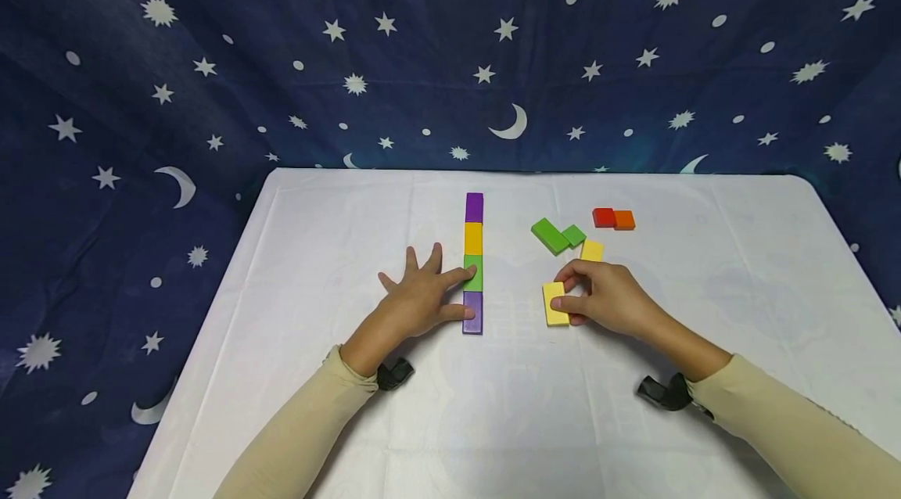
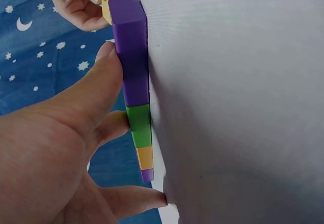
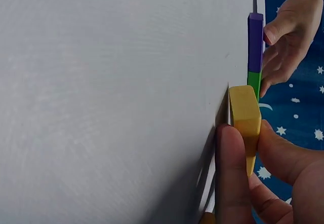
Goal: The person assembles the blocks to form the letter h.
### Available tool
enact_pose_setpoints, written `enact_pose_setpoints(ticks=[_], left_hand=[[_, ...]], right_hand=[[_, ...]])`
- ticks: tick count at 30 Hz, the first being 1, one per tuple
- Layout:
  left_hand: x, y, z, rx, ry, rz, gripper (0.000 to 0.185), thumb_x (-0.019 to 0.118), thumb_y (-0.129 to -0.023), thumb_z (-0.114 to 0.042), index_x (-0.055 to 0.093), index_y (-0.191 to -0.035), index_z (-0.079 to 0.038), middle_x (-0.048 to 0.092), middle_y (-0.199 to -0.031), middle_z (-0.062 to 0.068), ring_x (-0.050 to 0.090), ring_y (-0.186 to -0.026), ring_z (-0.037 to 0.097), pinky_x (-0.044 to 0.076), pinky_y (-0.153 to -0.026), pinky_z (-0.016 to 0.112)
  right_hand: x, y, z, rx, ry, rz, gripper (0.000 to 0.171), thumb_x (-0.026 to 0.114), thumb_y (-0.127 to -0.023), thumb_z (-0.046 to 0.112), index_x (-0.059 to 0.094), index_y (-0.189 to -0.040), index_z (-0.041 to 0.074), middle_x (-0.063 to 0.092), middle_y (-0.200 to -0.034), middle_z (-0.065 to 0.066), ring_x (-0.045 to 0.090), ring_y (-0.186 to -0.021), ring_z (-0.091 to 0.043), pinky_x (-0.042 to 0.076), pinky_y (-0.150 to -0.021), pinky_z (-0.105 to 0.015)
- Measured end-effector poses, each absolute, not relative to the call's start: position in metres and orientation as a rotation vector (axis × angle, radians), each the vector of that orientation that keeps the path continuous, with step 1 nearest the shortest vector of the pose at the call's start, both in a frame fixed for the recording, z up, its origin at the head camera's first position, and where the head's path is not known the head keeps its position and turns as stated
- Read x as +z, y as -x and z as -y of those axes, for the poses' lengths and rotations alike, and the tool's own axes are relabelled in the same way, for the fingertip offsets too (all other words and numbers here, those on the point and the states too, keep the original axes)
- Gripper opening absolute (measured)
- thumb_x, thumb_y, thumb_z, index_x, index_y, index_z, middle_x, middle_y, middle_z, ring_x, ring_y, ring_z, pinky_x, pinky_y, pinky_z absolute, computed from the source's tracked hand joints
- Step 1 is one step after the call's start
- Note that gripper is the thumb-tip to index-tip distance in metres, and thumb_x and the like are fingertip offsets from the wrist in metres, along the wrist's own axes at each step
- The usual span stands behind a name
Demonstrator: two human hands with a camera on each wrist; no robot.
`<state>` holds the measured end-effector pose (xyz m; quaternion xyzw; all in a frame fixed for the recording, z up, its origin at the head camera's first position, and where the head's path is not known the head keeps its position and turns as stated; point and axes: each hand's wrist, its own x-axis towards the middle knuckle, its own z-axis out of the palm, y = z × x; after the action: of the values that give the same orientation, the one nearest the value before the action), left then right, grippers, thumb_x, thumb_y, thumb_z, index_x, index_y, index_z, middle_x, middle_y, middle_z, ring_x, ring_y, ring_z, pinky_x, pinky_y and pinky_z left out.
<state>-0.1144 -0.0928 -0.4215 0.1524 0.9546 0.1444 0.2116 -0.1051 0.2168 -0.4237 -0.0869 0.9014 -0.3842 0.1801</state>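
A straight row of blocks runs away from me in the head view: a near purple block [image 1: 476, 325], a green block [image 1: 477, 282], an orange-yellow block [image 1: 473, 238] and a far purple block [image 1: 475, 207]. My left hand [image 1: 415, 302] lies beside the row, fingers spread; its thumb touches the near purple block and its index finger the green one. To the right of the row, my right hand [image 1: 611, 297] pinches a yellow block [image 1: 554, 293] between thumb and fingers. In the right wrist view that yellow block [image 3: 245, 105] appears just off the table.
Beyond my right hand lie another yellow block [image 1: 593, 250], a long green block [image 1: 549, 236] and a small green block [image 1: 573, 235]. Farther back, a red block [image 1: 603, 217] touches an orange block [image 1: 624, 220]. A white-covered table [image 1: 493, 421] meets a dark starry cloth [image 1: 394, 92].
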Motion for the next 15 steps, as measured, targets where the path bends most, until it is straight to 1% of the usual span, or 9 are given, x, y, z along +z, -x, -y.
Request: enact_pose_setpoints(ticks=[6, 13, 15], left_hand=[[-0.4217, 0.1148, 0.0925, 0.405, -0.427, -2.65, 0.071, 0.071, -0.085, -0.062, 0.048, -0.15, -0.045, 0.015, -0.171, 0.018, 0.003, -0.152, 0.06, 0.011, -0.099, 0.092], [-0.4212, 0.115, 0.0922, 0.393, -0.411, -2.648, 0.072, 0.072, -0.085, -0.062, 0.047, -0.15, -0.046, 0.015, -0.171, 0.018, 0.003, -0.152, 0.059, 0.011, -0.1, 0.092], [-0.421, 0.1146, 0.0922, 0.395, -0.411, -2.649, 0.072, 0.072, -0.085, -0.062, 0.047, -0.15, -0.046, 0.015, -0.171, 0.018, 0.003, -0.152, 0.059, 0.011, -0.1, 0.092]], right_hand=[[-0.426, 0.1027, -0.2165, -1.021, 0.276, -2.601, 0.032, 0.086, -0.083, 0.029, 0.071, -0.105, 0.011, 0.066, -0.087, -0.001, 0.066, -0.059, -0.012, 0.051, -0.061, -0.023], [-0.4262, 0.1013, -0.215, -0.94, 0.376, -2.695, 0.025, 0.086, -0.082, 0.027, 0.072, -0.098, 0.014, 0.063, -0.08, 0.004, 0.058, -0.066, -0.01, 0.047, -0.062, -0.024], [-0.4264, 0.101, -0.2154, -0.923, 0.388, -2.705, 0.024, 0.086, -0.082, 0.025, 0.072, -0.097, 0.014, 0.062, -0.079, 0.004, 0.058, -0.066, -0.011, 0.046, -0.062, -0.024]])
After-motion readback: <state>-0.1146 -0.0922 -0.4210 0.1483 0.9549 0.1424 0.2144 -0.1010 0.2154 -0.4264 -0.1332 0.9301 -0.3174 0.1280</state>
